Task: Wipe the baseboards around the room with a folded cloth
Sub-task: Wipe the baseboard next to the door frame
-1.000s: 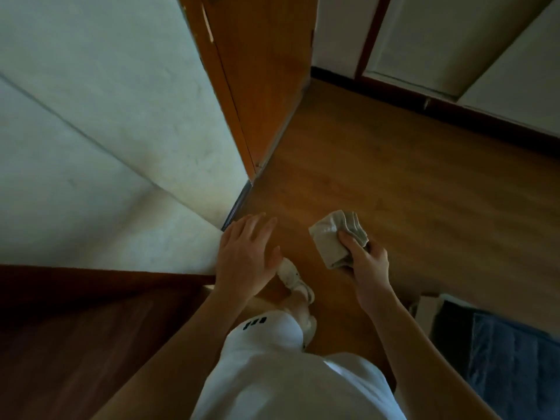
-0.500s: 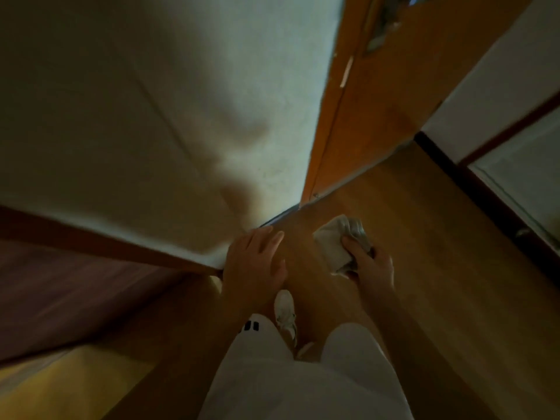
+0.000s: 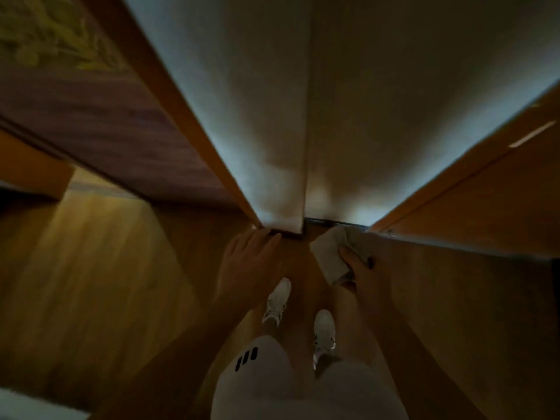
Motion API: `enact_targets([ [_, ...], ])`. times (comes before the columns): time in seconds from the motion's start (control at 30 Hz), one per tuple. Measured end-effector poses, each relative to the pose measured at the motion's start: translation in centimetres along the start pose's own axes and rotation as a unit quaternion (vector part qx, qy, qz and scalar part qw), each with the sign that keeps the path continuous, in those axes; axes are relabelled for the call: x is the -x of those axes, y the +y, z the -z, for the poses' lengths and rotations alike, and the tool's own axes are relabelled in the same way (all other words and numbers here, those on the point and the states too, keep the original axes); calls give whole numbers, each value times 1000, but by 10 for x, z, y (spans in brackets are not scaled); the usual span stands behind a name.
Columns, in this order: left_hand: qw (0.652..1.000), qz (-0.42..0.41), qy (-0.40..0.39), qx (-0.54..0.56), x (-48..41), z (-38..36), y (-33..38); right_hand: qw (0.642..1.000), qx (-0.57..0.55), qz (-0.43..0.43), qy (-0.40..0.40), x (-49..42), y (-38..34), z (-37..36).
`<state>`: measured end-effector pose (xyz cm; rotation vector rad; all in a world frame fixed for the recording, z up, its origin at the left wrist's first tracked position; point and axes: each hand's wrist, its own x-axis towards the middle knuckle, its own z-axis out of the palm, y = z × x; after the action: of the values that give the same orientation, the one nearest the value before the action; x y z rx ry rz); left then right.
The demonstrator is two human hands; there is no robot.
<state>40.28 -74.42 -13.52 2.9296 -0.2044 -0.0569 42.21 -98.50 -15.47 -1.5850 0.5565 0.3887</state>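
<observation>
My right hand [image 3: 368, 275] grips a folded pale grey cloth [image 3: 331, 257], whose far end lies close to the dark baseboard strip [image 3: 330, 222] at the foot of the white wall corner [image 3: 304, 147]. My left hand [image 3: 247, 262] is empty, fingers straight, its tips near the bottom of the wall corner. Whether the cloth or the fingers touch the wall I cannot tell; the frame is dim and blurred.
An orange wooden door [image 3: 472, 207] stands at the right, a dark wood panel [image 3: 100, 122] at the left. The wooden floor [image 3: 91, 283] spreads left. My white shoes [image 3: 277, 301] and white shorts [image 3: 272, 386] are below my hands.
The view has swung to the left and now faces the wall corner straight on. Both hands have come closer to the wall's foot, and the cloth now reaches the baseboard strip.
</observation>
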Motion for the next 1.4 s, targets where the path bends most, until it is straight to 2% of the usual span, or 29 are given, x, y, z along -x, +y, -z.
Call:
enact_targets([
  [0.2, 992, 123, 8, 25, 49, -37, -5, 994, 6, 11, -110, -26, 18, -20],
  [0.37, 981, 188, 12, 40, 83, -88, -19, 991, 68, 24, -113, -53, 59, -43],
  [0.5, 973, 225, -13, 59, 100, -162, -47, 991, 63, -12, -113, -96, 117, -83],
  [0.6, 967, 244, -25, 66, 102, -230, -70, 990, 77, -3, -116, -141, 169, -107],
  [0.77, 967, 239, -5, 83, 90, -369, -109, 989, 98, 22, -109, -229, 272, -144],
  [0.97, 958, 245, -83, 123, 66, -542, -160, 960, 238, 102, -108, -341, 396, -182],
  [1.07, 962, 228, -111, 101, 51, -617, -192, 946, 270, 149, -100, -395, 448, -205],
  [1.27, 966, 208, -104, 114, 22, -738, -254, 927, 315, 191, -63, -485, 532, -249],
  [1.4, 976, 174, -29, 127, 22, -791, -267, 910, 314, 265, -54, -515, 559, -267],
])
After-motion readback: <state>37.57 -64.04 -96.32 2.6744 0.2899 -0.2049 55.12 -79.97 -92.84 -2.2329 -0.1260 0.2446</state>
